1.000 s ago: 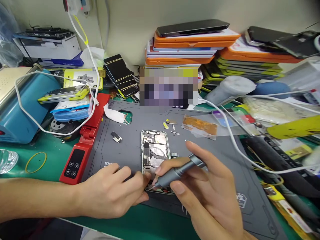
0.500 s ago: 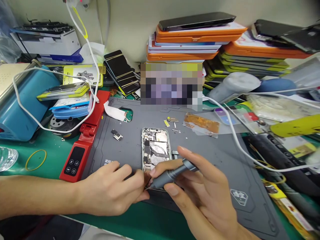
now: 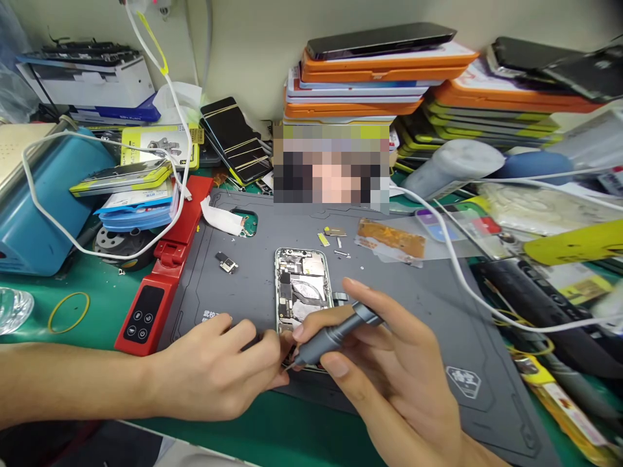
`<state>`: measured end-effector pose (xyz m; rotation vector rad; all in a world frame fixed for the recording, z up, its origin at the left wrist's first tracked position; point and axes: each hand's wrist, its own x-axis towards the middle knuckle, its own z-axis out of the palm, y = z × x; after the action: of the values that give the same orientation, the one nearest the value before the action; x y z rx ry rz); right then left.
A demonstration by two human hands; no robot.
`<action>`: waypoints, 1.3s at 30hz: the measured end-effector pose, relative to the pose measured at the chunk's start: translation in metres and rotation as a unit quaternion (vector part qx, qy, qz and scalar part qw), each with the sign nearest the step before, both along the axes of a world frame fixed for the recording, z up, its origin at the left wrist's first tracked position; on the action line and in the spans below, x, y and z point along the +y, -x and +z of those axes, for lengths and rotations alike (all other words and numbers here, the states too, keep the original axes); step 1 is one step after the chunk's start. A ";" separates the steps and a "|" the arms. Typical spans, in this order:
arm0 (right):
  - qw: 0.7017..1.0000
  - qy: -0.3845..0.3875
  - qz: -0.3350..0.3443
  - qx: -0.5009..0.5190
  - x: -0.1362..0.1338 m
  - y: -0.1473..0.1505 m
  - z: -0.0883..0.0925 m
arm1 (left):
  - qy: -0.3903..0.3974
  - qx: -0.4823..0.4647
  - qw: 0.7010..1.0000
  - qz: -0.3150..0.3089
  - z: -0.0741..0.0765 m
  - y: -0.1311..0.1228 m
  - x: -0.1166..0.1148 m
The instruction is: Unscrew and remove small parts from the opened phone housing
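Note:
An opened phone (image 3: 311, 291) lies on the grey work mat, its inner parts and a dark circuit board showing. My left hand (image 3: 214, 370) is closed at the phone's lower left corner, thumb by the bottom edge, fingers curled along the side. In my right hand (image 3: 403, 370) is a grey screwdriver (image 3: 331, 337), slanted down to the left. Its thin tip reaches the bottom end of the phone, close to my left fingertips. My hands hide much of the phone's lower part.
Small loose parts (image 3: 333, 239) and a small dark module (image 3: 226, 263) lie on the mat (image 3: 389, 298). A red hinged device (image 3: 146, 311) stands left, and a white cable (image 3: 460, 279) crosses the right side. Boxes (image 3: 360, 91) are stacked at the back.
The screwdriver and my right hand have shifted very slightly. My left hand and the phone hold nearly the same place.

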<state>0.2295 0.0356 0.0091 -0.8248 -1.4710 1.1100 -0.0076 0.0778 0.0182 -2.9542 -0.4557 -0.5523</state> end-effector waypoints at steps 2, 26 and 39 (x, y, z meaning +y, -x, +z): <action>1.000 0.000 -0.001 -0.003 0.000 0.000 0.001 | 0.003 -0.002 1.000 0.000 -0.001 0.000 0.000; 1.000 -0.006 0.000 -0.010 -0.002 0.001 0.000 | 0.000 -0.010 1.000 0.000 0.000 -0.001 0.000; 0.999 -0.013 -0.002 -0.035 -0.003 0.000 0.001 | 0.001 -0.008 1.000 -0.004 -0.001 0.000 0.000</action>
<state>0.2296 0.0330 0.0102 -0.8557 -1.5379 1.0666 -0.0079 0.0777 0.0175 -2.9558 -0.4467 -0.5762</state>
